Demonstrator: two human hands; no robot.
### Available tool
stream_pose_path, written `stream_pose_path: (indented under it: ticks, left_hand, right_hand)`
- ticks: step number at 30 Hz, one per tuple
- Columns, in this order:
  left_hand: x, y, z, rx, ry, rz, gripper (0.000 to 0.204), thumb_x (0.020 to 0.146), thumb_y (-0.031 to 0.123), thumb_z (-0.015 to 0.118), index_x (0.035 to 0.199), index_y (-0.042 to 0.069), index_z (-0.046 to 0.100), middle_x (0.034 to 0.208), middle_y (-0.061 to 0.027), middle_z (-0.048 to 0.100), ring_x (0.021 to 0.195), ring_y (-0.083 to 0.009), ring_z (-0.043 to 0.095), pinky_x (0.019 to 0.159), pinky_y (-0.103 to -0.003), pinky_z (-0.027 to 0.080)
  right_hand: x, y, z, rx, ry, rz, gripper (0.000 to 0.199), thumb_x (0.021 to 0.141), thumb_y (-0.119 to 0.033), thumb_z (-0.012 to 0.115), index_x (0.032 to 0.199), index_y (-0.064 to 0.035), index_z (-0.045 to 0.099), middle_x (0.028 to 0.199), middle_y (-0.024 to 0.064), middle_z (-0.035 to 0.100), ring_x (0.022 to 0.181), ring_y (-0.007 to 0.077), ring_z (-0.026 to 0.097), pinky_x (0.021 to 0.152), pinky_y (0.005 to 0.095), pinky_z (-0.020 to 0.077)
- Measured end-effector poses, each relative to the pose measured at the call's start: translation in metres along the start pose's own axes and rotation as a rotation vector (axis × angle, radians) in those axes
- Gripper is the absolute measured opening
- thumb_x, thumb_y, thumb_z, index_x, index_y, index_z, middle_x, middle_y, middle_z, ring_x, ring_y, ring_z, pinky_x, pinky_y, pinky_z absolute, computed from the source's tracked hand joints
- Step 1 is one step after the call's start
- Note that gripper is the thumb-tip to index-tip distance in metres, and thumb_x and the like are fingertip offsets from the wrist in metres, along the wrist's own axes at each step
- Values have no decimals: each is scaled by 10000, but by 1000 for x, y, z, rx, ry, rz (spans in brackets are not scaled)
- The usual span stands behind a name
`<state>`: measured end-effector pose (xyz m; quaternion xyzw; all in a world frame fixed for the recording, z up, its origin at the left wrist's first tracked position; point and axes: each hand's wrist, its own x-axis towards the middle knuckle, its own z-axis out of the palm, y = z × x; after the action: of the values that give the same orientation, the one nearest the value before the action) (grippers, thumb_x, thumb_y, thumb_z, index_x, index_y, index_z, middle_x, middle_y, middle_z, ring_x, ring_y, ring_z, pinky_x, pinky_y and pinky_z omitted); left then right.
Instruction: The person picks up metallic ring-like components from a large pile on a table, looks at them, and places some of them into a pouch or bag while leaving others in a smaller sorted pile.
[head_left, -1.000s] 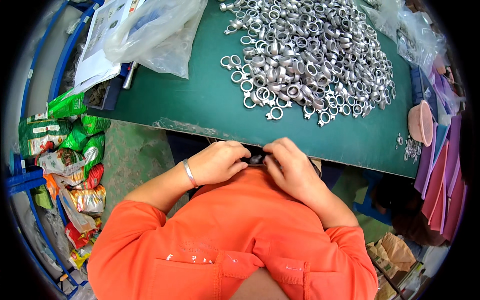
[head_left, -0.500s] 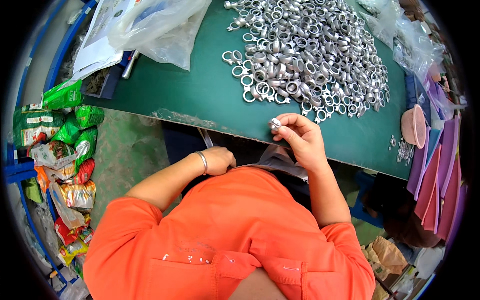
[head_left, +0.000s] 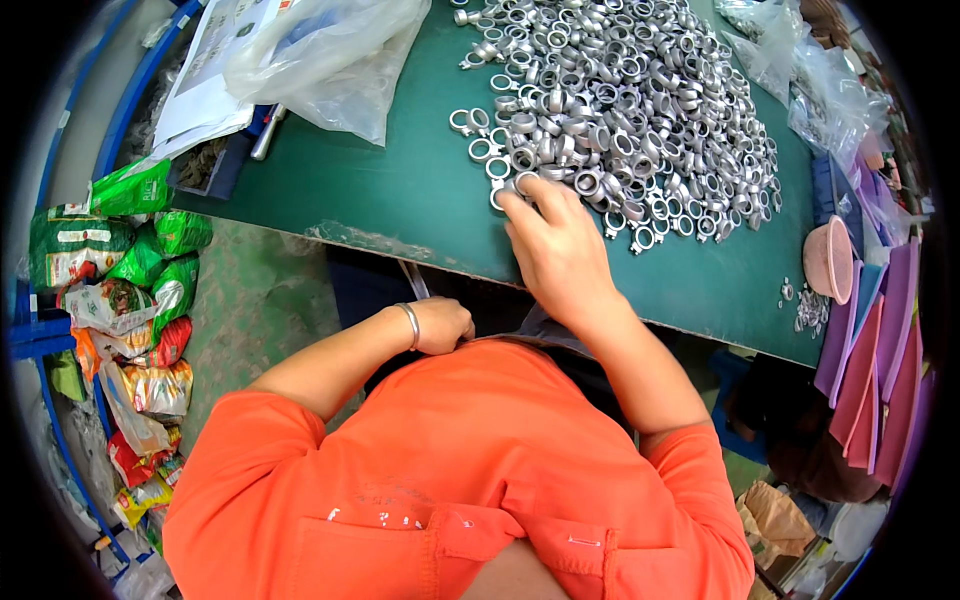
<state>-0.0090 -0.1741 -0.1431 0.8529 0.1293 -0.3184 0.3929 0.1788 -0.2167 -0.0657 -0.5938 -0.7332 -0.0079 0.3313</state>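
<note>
My right hand (head_left: 560, 245) is stretched over the green table (head_left: 370, 205), at the near left edge of a big heap of grey metal rings (head_left: 640, 110). Its thumb and fingers close around one metal ring (head_left: 521, 182); the fingertips partly cover that ring. Most rings carry a small lug on one side. My left hand (head_left: 441, 325), below the table edge by my waist, has its fingers curled in. What those fingers hold, if anything, is hidden. A metal bangle (head_left: 411, 326) circles the left wrist.
A clear plastic bag (head_left: 350, 75) and papers (head_left: 205, 95) lie at the table's far left. A pink bowl (head_left: 828, 260) stands at the right near small metal parts (head_left: 811, 310). Coloured packets (head_left: 150, 340) fill the left shelf; purple bins (head_left: 893, 320) stand at the right.
My right hand has moved forward and left, from holding a metal ring above the table's near edge to the heap's edge, and has turned palm down. My left hand has barely moved.
</note>
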Motion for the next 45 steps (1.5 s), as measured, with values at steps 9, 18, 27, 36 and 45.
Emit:
stream_pose_path:
  ticks: [9,18,27,36,45]
  left_hand:
    - [-51,28,-62,-335,269,417,180,788,52,621,951,38,697,867,-152,677,771,-305,655,713,-351,515]
    - [-8,-4,-119,112,1288,112,367,761,-38,647,1117,22,582,1081,-121,539,912,-262,592,761,-332,491]
    - [-12,24,-95,-413,1045,161,249,818,41,657,1065,31,624,959,-35,571,713,-106,557,645,-246,464]
    - [-6,36,-58,-1912,322,656,292,983,174,461,1203,-12,505,1027,-109,603,838,-162,624,760,-317,555]
    - [-16,25,-70,-1910,420,774,269,998,229,382,1094,27,530,936,-132,597,753,-197,603,636,-275,503]
  right_hand:
    - [-13,7,5,-154,-169,-89,341,760,-213,682,1067,-85,607,1213,44,548,1062,225,513,849,367,380]
    - [-70,33,-44,201,149,268,266,752,15,661,1013,-26,633,1066,138,591,962,297,554,808,370,448]
    - [-58,24,-34,132,-104,283,394,706,-21,725,1079,-50,603,1010,122,548,910,298,524,785,375,447]
    - [-71,28,-37,1753,124,838,314,848,24,598,1143,10,490,1093,191,587,979,243,624,802,331,550]
    - [-63,17,-36,1091,0,931,145,817,-33,662,948,11,619,846,71,614,607,132,529,546,222,432]
